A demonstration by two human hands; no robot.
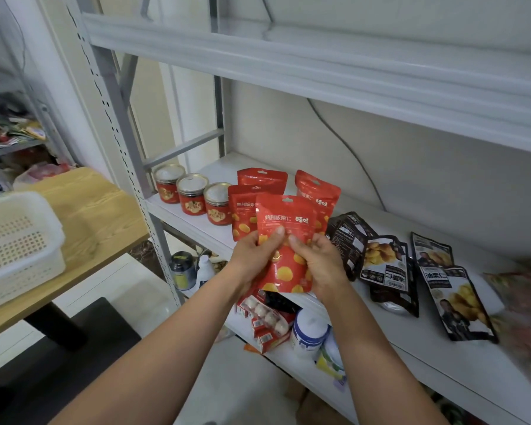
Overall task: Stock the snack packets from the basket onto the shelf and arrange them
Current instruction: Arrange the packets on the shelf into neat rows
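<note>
Both hands grip one red snack packet [284, 222]. The left hand [256, 259] takes its lower left edge, thumb pressed on the printed front and fingers curled behind. The right hand [319, 265] takes the lower right edge in the same way. The two thumbs lie close together near the middle of the front face. The packet is held upright, print toward the camera, at the front edge of the shelf board [426, 360]; whether its base touches the board cannot be told. Directly behind it, three more red packets [259, 179] stand upright on the board, partly covered by the held one. Toward the left end of the board, three red jars [192, 196] with metal lids stand in a row running from the back toward the front edge; the nearest is just beside the standing packets. To the right of the hands, four black packets [383, 265] lie flat along the board, some overlapping. Below the hands, a white bottle [307, 331] stands on the lower shelf. Beyond the left end of the shelf unit, a white perforated basket [16, 240] sits on a wooden desk [95, 216], well apart from the hands.
</note>
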